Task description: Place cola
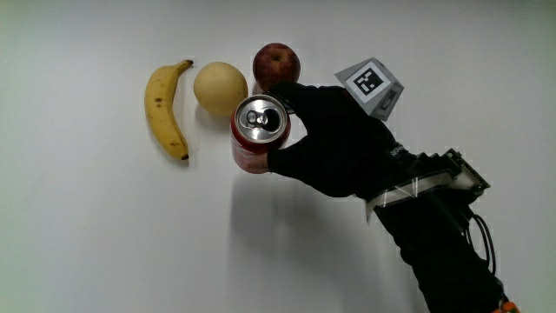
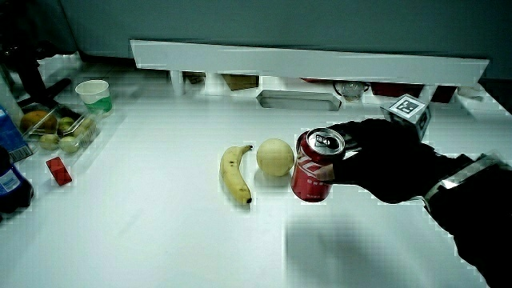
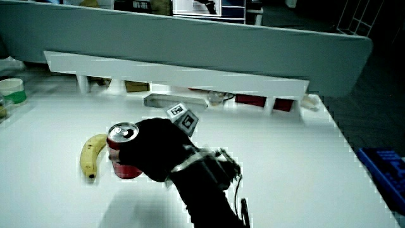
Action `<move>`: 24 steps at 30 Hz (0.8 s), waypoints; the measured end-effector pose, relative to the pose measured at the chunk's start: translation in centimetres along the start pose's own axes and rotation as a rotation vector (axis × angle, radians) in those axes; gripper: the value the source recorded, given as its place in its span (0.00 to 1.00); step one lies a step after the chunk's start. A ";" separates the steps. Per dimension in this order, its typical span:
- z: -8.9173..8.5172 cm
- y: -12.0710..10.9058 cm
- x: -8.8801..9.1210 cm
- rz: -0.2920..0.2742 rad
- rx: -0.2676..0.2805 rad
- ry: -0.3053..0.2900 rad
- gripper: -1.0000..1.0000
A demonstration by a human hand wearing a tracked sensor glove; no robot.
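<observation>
Main view shows the black-gloved hand (image 1: 334, 139) closing its grip around an upright red aluminium cola can (image 1: 258, 132) (pull-tab end up), on the white desk (image 1: 78, 226) just beside a round pale-yellow fruit (image 1: 220, 88).

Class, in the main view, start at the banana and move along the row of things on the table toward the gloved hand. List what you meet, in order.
banana → round yellow fruit → cola can, gripped by the hand. The red apple is left out: it overlaps the can's place in the order.
</observation>
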 end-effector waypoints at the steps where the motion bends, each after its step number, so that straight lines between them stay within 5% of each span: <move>1: -0.1 0.2 0.0 0.057 0.075 -0.028 0.50; 2: -0.2 0.4 0.4 0.037 0.087 -0.015 0.50; 3: -0.4 0.7 0.9 -0.013 0.012 0.026 0.50; 6: -0.9 1.4 1.6 -0.054 0.011 0.082 0.50; 10: -1.7 2.8 2.4 -0.054 0.007 0.064 0.50; 11: -1.8 2.8 2.0 -0.014 0.095 0.015 0.50; 24: -3.6 4.7 3.3 -0.086 0.057 0.021 0.50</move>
